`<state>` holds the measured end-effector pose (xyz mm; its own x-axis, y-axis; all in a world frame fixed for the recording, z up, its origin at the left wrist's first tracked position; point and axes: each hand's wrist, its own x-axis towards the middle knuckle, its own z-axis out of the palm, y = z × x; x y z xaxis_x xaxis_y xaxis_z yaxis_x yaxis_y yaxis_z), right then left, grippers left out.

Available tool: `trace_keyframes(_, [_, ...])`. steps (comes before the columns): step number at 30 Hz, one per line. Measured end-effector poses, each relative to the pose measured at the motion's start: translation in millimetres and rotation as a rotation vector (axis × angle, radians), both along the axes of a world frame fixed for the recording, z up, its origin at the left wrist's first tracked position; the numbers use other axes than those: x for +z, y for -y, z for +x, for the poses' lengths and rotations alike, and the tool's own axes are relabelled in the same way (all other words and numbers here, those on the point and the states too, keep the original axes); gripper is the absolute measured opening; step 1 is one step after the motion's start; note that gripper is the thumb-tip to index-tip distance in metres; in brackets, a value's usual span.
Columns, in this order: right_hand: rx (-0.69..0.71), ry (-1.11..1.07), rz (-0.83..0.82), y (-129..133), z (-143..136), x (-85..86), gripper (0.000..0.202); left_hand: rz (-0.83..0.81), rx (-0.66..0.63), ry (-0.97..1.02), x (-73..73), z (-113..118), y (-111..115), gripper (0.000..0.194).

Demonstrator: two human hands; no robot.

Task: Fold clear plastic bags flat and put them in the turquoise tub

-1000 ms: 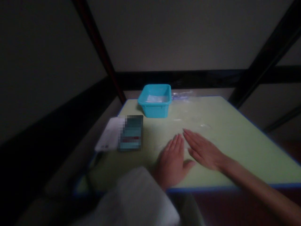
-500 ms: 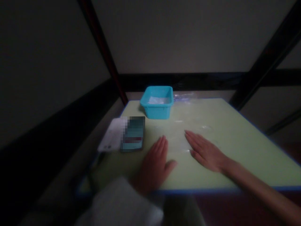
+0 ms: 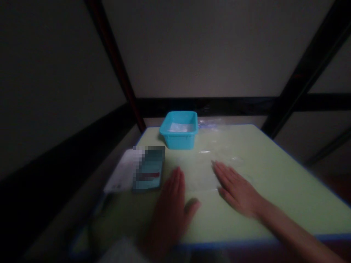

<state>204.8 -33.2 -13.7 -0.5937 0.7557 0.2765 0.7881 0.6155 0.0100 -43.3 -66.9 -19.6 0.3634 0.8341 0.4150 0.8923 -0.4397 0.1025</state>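
My left hand (image 3: 171, 206) is stretched out over the near part of the yellow-green table (image 3: 276, 182), palm down, thumb apart from the fingers. Palm down too, my right hand (image 3: 237, 190) rests with extended fingers on the right, near the edge of a clear plastic sheet or bag (image 3: 199, 175). That plastic lies flat between the two hands, and its full outline is hard to make out. Neither hand holds anything.
Beyond the hands stands a turquoise basket (image 3: 179, 140) with something white inside. More crumpled clear plastic (image 3: 212, 124) lies at the far edge. At the left are a dark, blurred-out flat object (image 3: 150, 168) and a white sheet (image 3: 123, 171).
The view has tilted, so the table and basket appear lower. My left hand sits slightly further left and nearer to me. My right hand has hardly moved on the table.
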Motion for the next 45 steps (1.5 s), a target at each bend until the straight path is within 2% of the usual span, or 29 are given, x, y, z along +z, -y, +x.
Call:
trace_keyframes(2, [0.008, -0.005, 0.003, -1.0, 0.2, -2.2, 0.065, -0.017, 0.003, 0.024, 8.3, 20.5, 0.2, 0.072])
trace_keyframes(6, [0.039, -0.022, 0.006, -4.6, 0.8, -8.0, 0.063, -0.13, -0.107, 0.02, 22.8, 69.8, -2.8, 0.076])
trace_keyframes(8, [0.051, -0.026, 0.0, -5.8, 0.8, -10.4, 0.06, -0.167, -0.132, 0.03, 23.3, 84.5, -5.3, 0.073])
trace_keyframes(10, [0.047, -0.026, -0.005, -5.8, 0.5, -11.8, 0.058, -0.168, -0.13, 0.035, 19.3, 88.5, -7.0, 0.071])
trace_keyframes(18, [0.023, -0.044, -0.016, -1.6, 0.8, -9.6, 0.064, -0.083, -0.101, 0.003, -0.1, 66.0, -6.4, 0.073])
trace_keyframes(26, [0.03, -0.024, 0.022, -2.4, 1.0, -9.8, 0.067, -0.132, -0.13, -0.067, -0.1, 46.9, -11.0, 0.075])
trace_keyframes(37, [0.022, -0.004, 0.026, -0.7, 0.7, -7.2, 0.068, -0.023, -0.113, -0.05, -11.4, 7.4, -13.9, 0.07])
trace_keyframes(45, [-0.018, -0.012, 0.06, -0.1, 5.7, -9.1, 0.068, 0.022, -0.113, -0.052, -17.5, 5.0, -14.9, 0.072])
